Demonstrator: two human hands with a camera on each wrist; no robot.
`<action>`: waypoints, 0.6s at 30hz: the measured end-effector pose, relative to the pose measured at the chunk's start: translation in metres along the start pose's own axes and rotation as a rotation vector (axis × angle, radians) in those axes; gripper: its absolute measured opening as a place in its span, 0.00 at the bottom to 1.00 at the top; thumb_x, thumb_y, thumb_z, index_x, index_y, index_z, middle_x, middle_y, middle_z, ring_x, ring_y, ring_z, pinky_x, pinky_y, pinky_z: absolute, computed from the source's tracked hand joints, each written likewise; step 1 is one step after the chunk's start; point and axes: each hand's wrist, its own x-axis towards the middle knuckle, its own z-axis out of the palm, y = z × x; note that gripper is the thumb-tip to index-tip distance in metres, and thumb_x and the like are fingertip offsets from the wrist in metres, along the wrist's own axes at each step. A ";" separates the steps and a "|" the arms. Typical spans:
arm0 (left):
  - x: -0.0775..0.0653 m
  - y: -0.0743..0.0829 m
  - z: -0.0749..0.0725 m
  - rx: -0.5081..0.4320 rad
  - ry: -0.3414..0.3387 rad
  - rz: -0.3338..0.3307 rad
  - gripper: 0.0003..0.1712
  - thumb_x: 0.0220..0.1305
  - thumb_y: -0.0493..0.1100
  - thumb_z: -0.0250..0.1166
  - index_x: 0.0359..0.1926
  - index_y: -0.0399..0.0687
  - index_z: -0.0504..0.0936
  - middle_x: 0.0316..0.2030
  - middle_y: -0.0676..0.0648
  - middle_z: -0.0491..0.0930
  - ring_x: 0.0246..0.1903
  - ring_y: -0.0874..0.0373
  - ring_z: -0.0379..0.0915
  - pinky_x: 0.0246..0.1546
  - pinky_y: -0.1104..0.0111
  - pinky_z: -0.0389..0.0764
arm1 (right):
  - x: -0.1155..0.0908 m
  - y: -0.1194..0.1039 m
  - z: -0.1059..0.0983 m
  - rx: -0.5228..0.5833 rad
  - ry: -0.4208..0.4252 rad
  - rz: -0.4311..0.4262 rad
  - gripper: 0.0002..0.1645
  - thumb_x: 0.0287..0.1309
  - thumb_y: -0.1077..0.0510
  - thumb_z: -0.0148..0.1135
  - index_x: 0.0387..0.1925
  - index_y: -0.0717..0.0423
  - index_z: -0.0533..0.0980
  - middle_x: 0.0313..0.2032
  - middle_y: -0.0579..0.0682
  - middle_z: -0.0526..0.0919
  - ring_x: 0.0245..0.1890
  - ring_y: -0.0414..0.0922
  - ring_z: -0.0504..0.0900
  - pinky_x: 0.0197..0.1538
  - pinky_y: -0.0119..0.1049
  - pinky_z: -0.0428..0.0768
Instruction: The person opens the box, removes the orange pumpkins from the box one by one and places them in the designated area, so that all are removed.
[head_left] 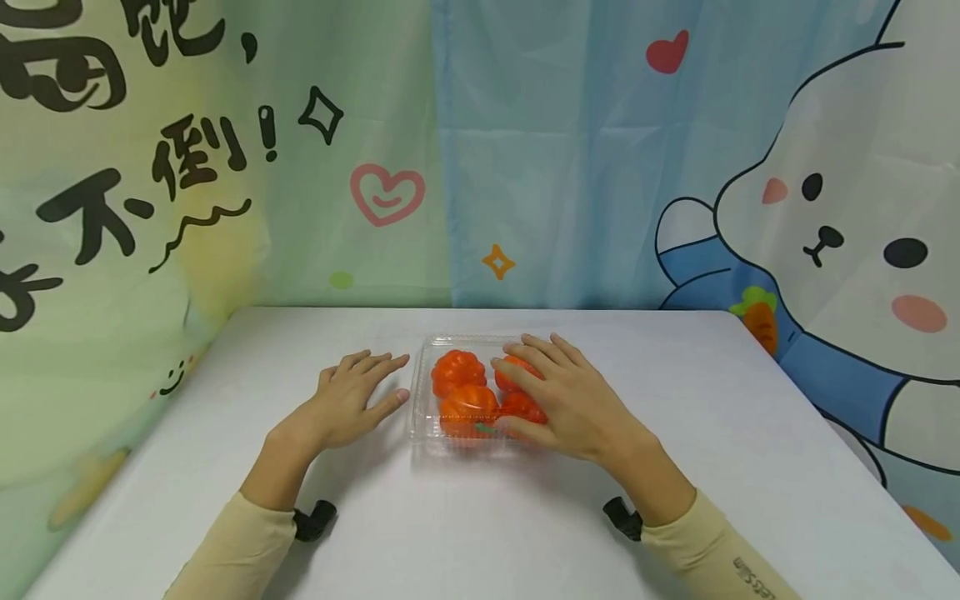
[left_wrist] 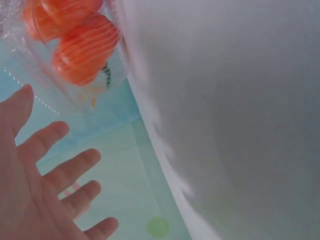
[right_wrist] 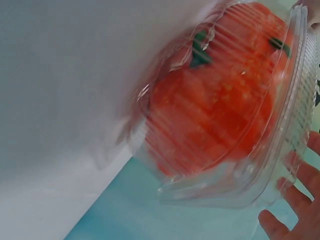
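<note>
A clear plastic box [head_left: 419, 400] sits on the white table with several orange-red bell peppers inside, one of them a pepper [head_left: 469, 407] at the front left. Green stems show through the ribbed wall in the right wrist view, beside the red peppers [right_wrist: 215, 112]. My left hand [head_left: 341, 407] is held just left of the box, fingers spread and thumb toward it, holding nothing. Over the box's right side lies my right hand [head_left: 566, 400], its fingers extended and overlapping the peppers there. It hides part of the right-hand peppers and the box's right edge.
The white table [head_left: 465, 533] stretches around the box on all sides. Behind it hangs a printed curtain [head_left: 540, 167] with hearts, lettering and a cartoon animal. Small black wrist devices are strapped at both sleeves, such as the left wrist camera [head_left: 315, 521].
</note>
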 end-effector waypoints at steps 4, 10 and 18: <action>0.000 0.000 0.001 -0.015 -0.009 0.013 0.35 0.77 0.65 0.51 0.77 0.56 0.65 0.72 0.40 0.68 0.73 0.35 0.55 0.63 0.34 0.58 | 0.003 -0.005 0.001 0.005 -0.008 -0.018 0.41 0.63 0.30 0.62 0.70 0.45 0.72 0.68 0.52 0.75 0.71 0.56 0.69 0.74 0.59 0.61; -0.001 -0.001 0.001 -0.054 -0.031 0.014 0.33 0.78 0.59 0.53 0.77 0.53 0.65 0.69 0.40 0.71 0.70 0.37 0.61 0.61 0.36 0.62 | 0.009 -0.014 0.005 0.011 -0.012 -0.066 0.42 0.61 0.29 0.64 0.70 0.45 0.72 0.67 0.51 0.76 0.69 0.55 0.72 0.73 0.58 0.64; -0.003 -0.001 -0.002 -0.087 -0.079 -0.004 0.31 0.80 0.57 0.51 0.75 0.49 0.66 0.69 0.38 0.70 0.71 0.32 0.57 0.61 0.32 0.61 | 0.016 -0.024 0.011 0.054 0.037 -0.143 0.39 0.57 0.33 0.71 0.65 0.46 0.76 0.62 0.50 0.79 0.65 0.51 0.76 0.69 0.55 0.70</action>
